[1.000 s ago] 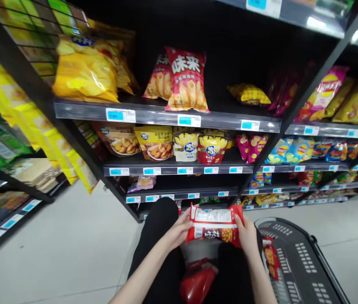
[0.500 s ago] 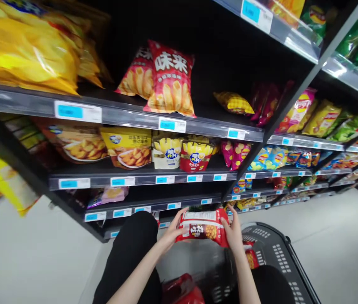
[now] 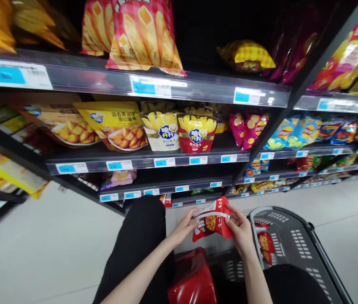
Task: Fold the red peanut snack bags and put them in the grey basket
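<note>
Red snack packet [image 3: 213, 221] with a white band sits between both hands in front of the lowest shelf [image 3: 197, 202], above the dark shopping basket [image 3: 295, 240]. The left hand [image 3: 185, 228] pinches its left edge; the right hand [image 3: 240, 228] grips its right edge. A matching red packet [image 3: 265, 245] lies inside the basket at its near wall.

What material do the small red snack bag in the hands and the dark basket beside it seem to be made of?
The small red snack bag looks like thin glossy plastic film: it creases and bends between the left hand and the right hand. The dark perforated basket seems to be rigid matt plastic, with moulded slots.
</note>
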{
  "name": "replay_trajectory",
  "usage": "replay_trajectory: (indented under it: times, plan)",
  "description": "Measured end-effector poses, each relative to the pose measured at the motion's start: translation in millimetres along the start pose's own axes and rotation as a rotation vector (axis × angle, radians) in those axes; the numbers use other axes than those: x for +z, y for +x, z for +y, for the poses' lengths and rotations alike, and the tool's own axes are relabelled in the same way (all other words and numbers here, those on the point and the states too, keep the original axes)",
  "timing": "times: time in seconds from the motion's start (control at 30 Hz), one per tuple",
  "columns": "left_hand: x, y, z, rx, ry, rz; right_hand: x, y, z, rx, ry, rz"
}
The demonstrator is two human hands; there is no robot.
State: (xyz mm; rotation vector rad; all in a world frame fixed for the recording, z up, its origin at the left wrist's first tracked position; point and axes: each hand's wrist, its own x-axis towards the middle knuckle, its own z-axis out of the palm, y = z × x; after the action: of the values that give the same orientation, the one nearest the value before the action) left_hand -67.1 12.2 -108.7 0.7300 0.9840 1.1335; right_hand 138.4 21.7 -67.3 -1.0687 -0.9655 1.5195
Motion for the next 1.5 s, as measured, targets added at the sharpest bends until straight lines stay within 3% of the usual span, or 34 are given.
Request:
replay_trajectory:
  times: [0.13, 0.3, 0.47, 0.67, 0.83, 1.23, 1.4, 1.5]
  plan:
    - [14.0, -16.8, 7.2, 0.194, 0.019, -0.075, 17.4, 2.5, 11.7, -0.036, -0.152, -0.082]
    - [15.4, -22.7, 9.9, 0.258, 0.228, -0.114, 25.9, 0.2, 18.5, -0.034, -0.21, -0.209]
    - [11.3, -19.2, 4.8, 0.22, 0.25, -0.026, 22.7, -1.1, 17.0, 0.014, -0.182, -0.298]
    - [11.3, -17.1, -5.0, 0.203, 0.315, -0.02, 21.3, 2.6, 28.6, 0.039, -0.287, -0.16]
    - [11.3, -12.1, -6.7, 0.181, 0.26, 0.0, 20.7, 5.2, 35.7, 0.058, -0.284, -0.141]
    - [6.9, -3.8, -17.3, 0.174, 0.362, 0.024, 26.5, 4.3, 32.0, 0.083, -0.227, 0.009]
    - [8.7, -2.8, -18.3, -0.089, 0.154, -0.189, 27.0, 3.4, 32.6, 0.113, 0.054, 0.185]
    - [9.9, -4.0, -13.9, -0.142, 0.171, -0.311, 21.5, 5.0, 27.1, 0.144, 0.183, 0.255]
